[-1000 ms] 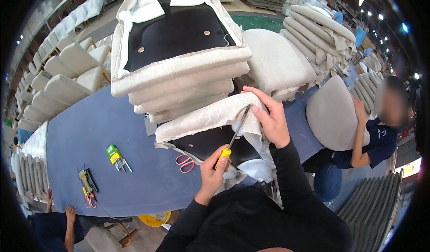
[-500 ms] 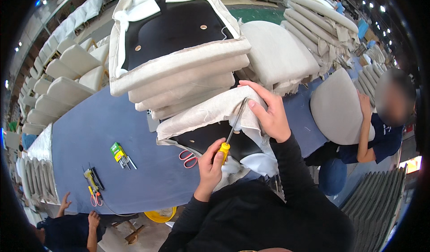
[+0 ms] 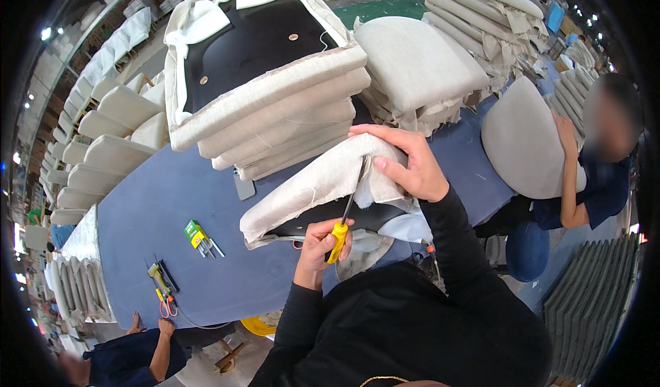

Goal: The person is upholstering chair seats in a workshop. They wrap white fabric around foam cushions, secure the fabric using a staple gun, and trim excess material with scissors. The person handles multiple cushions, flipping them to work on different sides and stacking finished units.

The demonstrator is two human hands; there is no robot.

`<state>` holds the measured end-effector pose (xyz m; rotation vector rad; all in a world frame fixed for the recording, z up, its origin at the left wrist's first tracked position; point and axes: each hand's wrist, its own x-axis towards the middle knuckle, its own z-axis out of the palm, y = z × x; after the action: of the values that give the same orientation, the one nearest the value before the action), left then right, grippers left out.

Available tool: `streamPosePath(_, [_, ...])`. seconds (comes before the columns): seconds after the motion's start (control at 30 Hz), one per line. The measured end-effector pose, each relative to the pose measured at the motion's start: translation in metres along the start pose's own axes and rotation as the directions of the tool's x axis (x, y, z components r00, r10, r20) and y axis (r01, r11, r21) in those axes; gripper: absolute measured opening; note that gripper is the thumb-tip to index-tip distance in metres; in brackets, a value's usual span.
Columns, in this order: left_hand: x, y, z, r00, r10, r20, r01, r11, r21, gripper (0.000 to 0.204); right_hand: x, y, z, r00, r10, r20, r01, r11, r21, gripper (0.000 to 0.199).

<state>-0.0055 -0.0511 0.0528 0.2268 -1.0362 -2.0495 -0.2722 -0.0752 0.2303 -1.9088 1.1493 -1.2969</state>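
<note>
**Mia:** What is the person working on?

**Ben:** A big table (image 3: pixel 158 208) with a dark blue top. A beige seat cushion (image 3: pixel 313 184) lies on it, right in front of the person, near the table's edge.

**Mia:** What are the hands doing?

**Ben:** The left hand (image 3: pixel 320 246) is closed tight around the yellow handle of a screwdriver (image 3: pixel 346 215). The thin metal end points up and goes under the cloth at the cushion's corner. The right hand (image 3: pixel 405 163) grips that same corner, with the fingers curled over the cloth.

**Mia:** What else is on the table?

**Ben:** Behind the cushion is a stack of cushions (image 3: pixel 265 91). The top one lies upside down, so its black bottom shows. A small yellow and green box (image 3: pixel 196 234) lies further left, well apart from the hands. Some small hand tools (image 3: pixel 162 284) lie near the table's near edge.

**Mia:** Is anyone else there?

**Ben:** Yes. A person in a dark blue shirt (image 3: pixel 598 188) on the right holds a round grey cushion (image 3: pixel 526 139). Another person's hand (image 3: pixel 167 326) is at the table's near edge, close to the tools.

**Mia:** And the room?

**Ben:** It is a big hall with bright lamps high up. Rows of pale chair seats (image 3: pixel 103 126) stand to the left, and more cushions are piled at the back (image 3: pixel 481 16).
</note>
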Motion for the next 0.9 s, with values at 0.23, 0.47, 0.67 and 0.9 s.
streamPosePath(0.23, [0.005,-0.019,-0.006,0.876,0.270,0.401,0.116,0.687,-0.717,0.035,-0.014,0.005,0.009,0.992,-0.122,0.001,0.122,0.992,-0.004,0.057])
streamPosePath(0.47, [0.002,0.001,-0.047,0.783,0.228,0.578,0.154,0.830,-0.536,0.050,0.005,0.017,0.025,0.982,-0.132,-0.134,0.123,0.990,-0.074,0.050])
streamPosePath(0.67, [-0.020,0.009,-0.063,0.925,0.165,0.342,-0.003,0.904,-0.428,0.033,-0.007,0.016,0.014,0.965,-0.147,-0.218,0.109,0.978,-0.176,0.050])
streamPosePath(0.9, [-0.081,0.049,-0.076,0.597,0.239,-0.766,0.141,0.909,0.393,0.022,0.003,0.017,0.007,0.996,-0.035,-0.076,0.042,0.995,0.091,0.054])
